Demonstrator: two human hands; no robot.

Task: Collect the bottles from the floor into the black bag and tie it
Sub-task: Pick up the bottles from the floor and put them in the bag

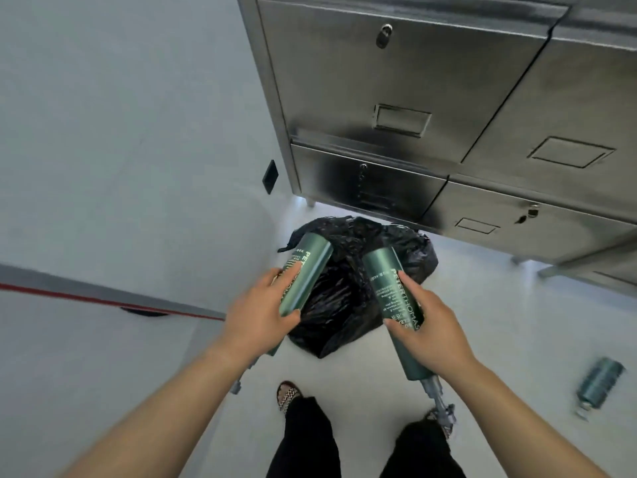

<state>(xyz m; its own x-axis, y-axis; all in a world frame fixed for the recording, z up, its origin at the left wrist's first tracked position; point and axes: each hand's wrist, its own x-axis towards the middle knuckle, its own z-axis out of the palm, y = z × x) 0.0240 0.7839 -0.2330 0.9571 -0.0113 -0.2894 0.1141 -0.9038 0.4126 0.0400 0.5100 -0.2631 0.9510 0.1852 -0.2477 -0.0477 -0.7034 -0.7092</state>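
Note:
A crumpled black bag [348, 298] sits on the pale floor in front of the metal cabinet. My left hand [256, 313] grips a tall green pump bottle [306, 270], its base pointing up over the bag's left side. My right hand [425, 331] holds a second green pump bottle [387, 277] the same way, base up over the bag's right side, its grey pump [439, 401] hanging down near my foot. A third green bottle [599, 382] lies on the floor at the far right, blurred.
A stainless steel cabinet [431, 115] with drawers and padlocks stands on short legs just behind the bag. A white wall [120, 132] with a red stripe [103, 300] runs along the left. My legs in black trousers and patterned sandals [287, 395] are below the bag.

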